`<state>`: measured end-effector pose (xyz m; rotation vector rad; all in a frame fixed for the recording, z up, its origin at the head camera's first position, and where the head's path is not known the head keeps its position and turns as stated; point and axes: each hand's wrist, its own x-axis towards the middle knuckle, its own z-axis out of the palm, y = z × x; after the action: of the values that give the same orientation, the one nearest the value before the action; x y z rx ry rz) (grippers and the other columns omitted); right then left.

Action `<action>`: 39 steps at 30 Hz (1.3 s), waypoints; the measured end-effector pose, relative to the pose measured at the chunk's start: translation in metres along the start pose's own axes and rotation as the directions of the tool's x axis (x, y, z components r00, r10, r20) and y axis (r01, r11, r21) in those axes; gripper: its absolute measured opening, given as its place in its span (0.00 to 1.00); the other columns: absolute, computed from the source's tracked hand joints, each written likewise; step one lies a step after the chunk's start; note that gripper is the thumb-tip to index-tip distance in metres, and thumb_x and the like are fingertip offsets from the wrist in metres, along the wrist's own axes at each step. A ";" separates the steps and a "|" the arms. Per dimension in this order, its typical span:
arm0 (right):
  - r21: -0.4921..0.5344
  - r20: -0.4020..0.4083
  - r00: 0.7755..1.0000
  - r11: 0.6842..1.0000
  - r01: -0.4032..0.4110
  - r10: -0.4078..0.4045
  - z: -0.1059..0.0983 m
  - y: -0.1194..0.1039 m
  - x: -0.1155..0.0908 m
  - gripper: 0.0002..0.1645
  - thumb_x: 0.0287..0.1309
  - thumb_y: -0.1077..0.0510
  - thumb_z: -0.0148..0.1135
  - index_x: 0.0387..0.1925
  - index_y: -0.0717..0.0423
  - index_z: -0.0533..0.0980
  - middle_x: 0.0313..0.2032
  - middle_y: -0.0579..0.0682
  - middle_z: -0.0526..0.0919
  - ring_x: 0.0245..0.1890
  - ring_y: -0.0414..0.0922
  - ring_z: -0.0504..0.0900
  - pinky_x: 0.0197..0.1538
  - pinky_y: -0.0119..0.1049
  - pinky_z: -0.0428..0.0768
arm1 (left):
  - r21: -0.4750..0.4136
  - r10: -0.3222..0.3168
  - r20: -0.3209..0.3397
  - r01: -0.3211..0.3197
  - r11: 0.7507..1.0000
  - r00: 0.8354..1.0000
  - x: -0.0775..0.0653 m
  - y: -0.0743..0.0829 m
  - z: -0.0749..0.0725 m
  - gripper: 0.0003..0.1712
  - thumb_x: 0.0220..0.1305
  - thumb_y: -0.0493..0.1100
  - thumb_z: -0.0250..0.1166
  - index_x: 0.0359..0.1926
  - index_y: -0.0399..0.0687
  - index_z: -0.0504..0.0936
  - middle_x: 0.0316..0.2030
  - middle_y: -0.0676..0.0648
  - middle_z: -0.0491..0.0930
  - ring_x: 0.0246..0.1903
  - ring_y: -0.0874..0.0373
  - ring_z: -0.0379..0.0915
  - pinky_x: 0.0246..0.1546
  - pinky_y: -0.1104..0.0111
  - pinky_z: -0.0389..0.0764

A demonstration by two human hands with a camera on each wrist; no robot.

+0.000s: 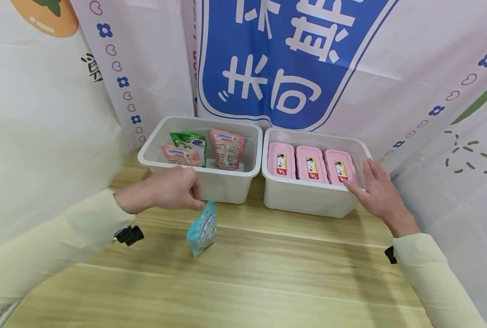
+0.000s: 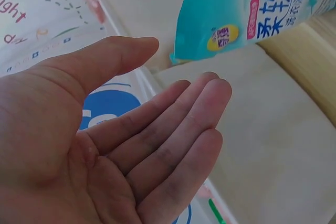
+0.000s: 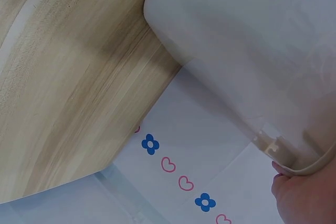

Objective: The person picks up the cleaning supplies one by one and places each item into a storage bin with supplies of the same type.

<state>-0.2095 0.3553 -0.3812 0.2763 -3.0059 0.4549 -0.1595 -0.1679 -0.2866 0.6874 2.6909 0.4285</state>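
A blue laundry detergent pouch [image 1: 204, 230] stands on the wooden table before the left bin [image 1: 231, 184]. Beside its top is my left hand [image 1: 174, 189]; in the left wrist view, fingers and thumb are extended with a gap between them, and the pouch [image 2: 252, 19] is just past the fingertips. That white bin contains two pink pouches, one upright [image 1: 228, 148] and one low at the front [image 1: 181, 156], plus a green pouch [image 1: 192, 143]. My right hand [image 1: 376, 193] rests on the front right corner of the right bin [image 1: 305, 198], fingers extended along its rim.
Three pink lidded boxes [image 1: 310, 164] stand side by side in the right bin. Behind both bins hangs a printed white cloth [image 1: 391, 82], with more cloth walls left and right. The wooden table [image 1: 268, 269] extends toward me in front of the bins.
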 end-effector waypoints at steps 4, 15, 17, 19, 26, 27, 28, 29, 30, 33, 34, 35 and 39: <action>-0.001 0.003 1.000 1.000 -0.002 0.002 0.000 0.000 0.000 0.59 0.76 0.30 0.45 0.84 0.66 0.36 0.83 0.71 0.38 0.83 0.71 0.40 0.79 0.76 0.47 | -0.004 0.017 -0.005 -0.017 1.000 1.000 -0.001 -0.001 0.007 0.12 0.62 0.48 0.75 0.22 0.53 0.88 0.16 0.57 0.80 0.18 0.66 0.70 0.20 0.72 0.71; -0.002 -0.002 1.000 1.000 -0.001 0.001 0.001 0.000 0.001 0.59 0.77 0.31 0.46 0.84 0.66 0.36 0.83 0.71 0.39 0.83 0.71 0.40 0.78 0.76 0.48 | -0.009 -0.001 -0.008 0.001 1.000 1.000 -0.001 0.000 0.022 0.14 0.61 0.49 0.77 0.21 0.54 0.86 0.18 0.57 0.81 0.18 0.65 0.71 0.21 0.72 0.70; -0.002 -0.003 1.000 1.000 0.002 -0.002 0.001 0.001 0.001 0.58 0.77 0.31 0.45 0.84 0.66 0.36 0.83 0.72 0.39 0.83 0.71 0.40 0.78 0.76 0.48 | -0.010 -0.009 -0.003 0.009 1.000 1.000 -0.001 0.000 0.024 0.14 0.61 0.48 0.77 0.21 0.54 0.85 0.18 0.57 0.81 0.18 0.65 0.71 0.20 0.72 0.70; -0.001 -0.002 1.000 1.000 0.003 -0.003 0.001 0.001 0.001 0.58 0.77 0.32 0.45 0.84 0.66 0.36 0.83 0.72 0.39 0.83 0.71 0.40 0.78 0.76 0.49 | -0.008 -0.006 -0.006 0.006 1.000 1.000 0.000 -0.001 0.027 0.15 0.61 0.48 0.76 0.20 0.54 0.85 0.18 0.57 0.81 0.18 0.65 0.70 0.20 0.73 0.70; 0.002 -0.015 1.000 1.000 0.007 -0.007 0.002 0.001 0.000 0.58 0.77 0.32 0.46 0.84 0.65 0.36 0.83 0.72 0.40 0.83 0.71 0.41 0.78 0.77 0.49 | -0.004 0.000 -0.014 0.000 1.000 1.000 0.006 -0.004 0.036 0.21 0.60 0.46 0.76 0.14 0.53 0.79 0.12 0.59 0.71 0.15 0.66 0.63 0.17 0.74 0.60; 0.001 -0.016 1.000 1.000 0.008 -0.007 0.002 0.001 0.000 0.58 0.77 0.32 0.46 0.84 0.65 0.36 0.83 0.72 0.40 0.83 0.71 0.41 0.78 0.77 0.49 | -0.003 -0.002 -0.010 0.002 1.000 1.000 0.006 -0.004 0.037 0.22 0.60 0.46 0.76 0.13 0.53 0.77 0.11 0.60 0.68 0.15 0.66 0.62 0.17 0.74 0.58; 0.001 -0.017 1.000 1.000 0.008 -0.008 0.002 0.001 0.000 0.58 0.77 0.32 0.46 0.84 0.65 0.36 0.83 0.72 0.40 0.83 0.71 0.41 0.78 0.77 0.49 | -0.004 -0.006 -0.007 0.006 1.000 1.000 0.007 -0.004 0.038 0.24 0.60 0.46 0.76 0.12 0.54 0.75 0.11 0.60 0.66 0.14 0.67 0.60 0.17 0.74 0.56; 0.000 -0.017 1.000 1.000 0.008 -0.008 0.002 0.001 0.000 0.58 0.77 0.32 0.46 0.84 0.66 0.37 0.83 0.72 0.41 0.83 0.71 0.41 0.78 0.77 0.49 | -0.003 -0.007 -0.007 0.007 1.000 1.000 0.007 -0.005 0.040 0.25 0.60 0.46 0.76 0.12 0.54 0.73 0.11 0.60 0.64 0.14 0.67 0.59 0.16 0.74 0.55; 0.000 -0.015 1.000 1.000 0.008 -0.008 0.002 0.001 0.000 0.58 0.77 0.32 0.46 0.84 0.66 0.36 0.83 0.72 0.40 0.83 0.71 0.41 0.78 0.77 0.49 | -0.002 -0.007 -0.008 0.007 1.000 1.000 0.007 -0.005 0.041 0.26 0.59 0.45 0.76 0.11 0.54 0.71 0.11 0.61 0.62 0.14 0.67 0.58 0.16 0.75 0.54; 0.000 -0.014 1.000 1.000 0.007 -0.007 0.002 0.002 0.000 0.58 0.77 0.32 0.46 0.84 0.66 0.36 0.83 0.72 0.40 0.83 0.71 0.40 0.78 0.77 0.49 | 0.004 -0.003 -0.020 0.003 1.000 1.000 0.007 -0.006 0.043 0.28 0.59 0.44 0.75 0.11 0.55 0.66 0.11 0.61 0.58 0.14 0.67 0.55 0.16 0.75 0.52; 0.000 -0.015 1.000 1.000 0.007 -0.007 0.002 0.002 0.001 0.58 0.77 0.32 0.46 0.84 0.65 0.36 0.83 0.72 0.40 0.83 0.71 0.40 0.78 0.77 0.49 | 0.004 -0.003 -0.026 0.003 1.000 1.000 0.007 -0.006 0.043 0.29 0.59 0.43 0.74 0.11 0.56 0.65 0.11 0.61 0.57 0.13 0.67 0.55 0.16 0.75 0.51; 0.001 -0.015 1.000 1.000 0.007 -0.007 0.002 0.001 0.001 0.58 0.77 0.32 0.46 0.84 0.65 0.36 0.83 0.72 0.40 0.83 0.71 0.40 0.78 0.77 0.49 | 0.007 -0.002 -0.034 0.002 1.000 0.999 0.007 -0.006 0.043 0.29 0.59 0.42 0.74 0.11 0.56 0.64 0.11 0.61 0.56 0.13 0.67 0.54 0.16 0.75 0.51; 0.003 -0.017 1.000 1.000 0.007 -0.007 0.002 0.001 0.001 0.58 0.77 0.33 0.47 0.84 0.65 0.36 0.83 0.72 0.40 0.83 0.71 0.41 0.78 0.77 0.49 | 0.019 0.005 -0.060 -0.004 1.000 0.998 0.006 -0.009 0.041 0.31 0.59 0.39 0.74 0.12 0.56 0.61 0.13 0.59 0.54 0.14 0.66 0.52 0.16 0.74 0.50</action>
<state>-0.2104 0.3556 -0.3833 0.2815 -2.9875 0.4593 -0.1522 -0.1639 -0.3286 0.6971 2.7537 0.4321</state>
